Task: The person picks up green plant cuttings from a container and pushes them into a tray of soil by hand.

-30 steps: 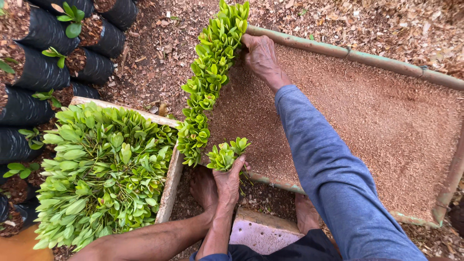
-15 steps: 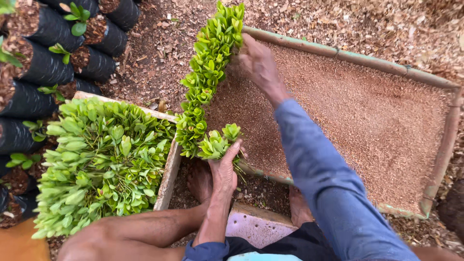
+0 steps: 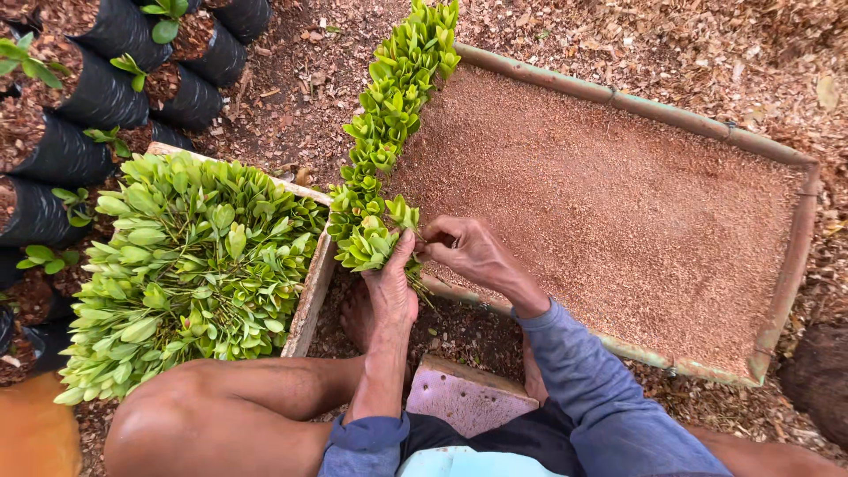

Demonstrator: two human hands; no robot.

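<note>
My left hand [image 3: 390, 287] grips a small bunch of green leafy cuttings [image 3: 374, 237] at the near left corner of a framed bed of reddish-brown sawdust [image 3: 618, 203]. My right hand [image 3: 473, 252] has its fingertips pinched at the stems of that bunch, right beside my left thumb. A row of the same cuttings [image 3: 393, 110] stands planted along the bed's left edge, running from the bunch to the far corner.
A wooden crate [image 3: 309, 305] full of loose green cuttings [image 3: 190, 274] sits left of my knee. Black soil-filled nursery bags [image 3: 97, 97] with seedlings line the far left. The bed has a pipe rim [image 3: 636, 102]. I sit on a pale block [image 3: 464, 402].
My right hand has come back from the far end of the planted row to the bunch in my left hand. My left hand stayed at the near corner.
</note>
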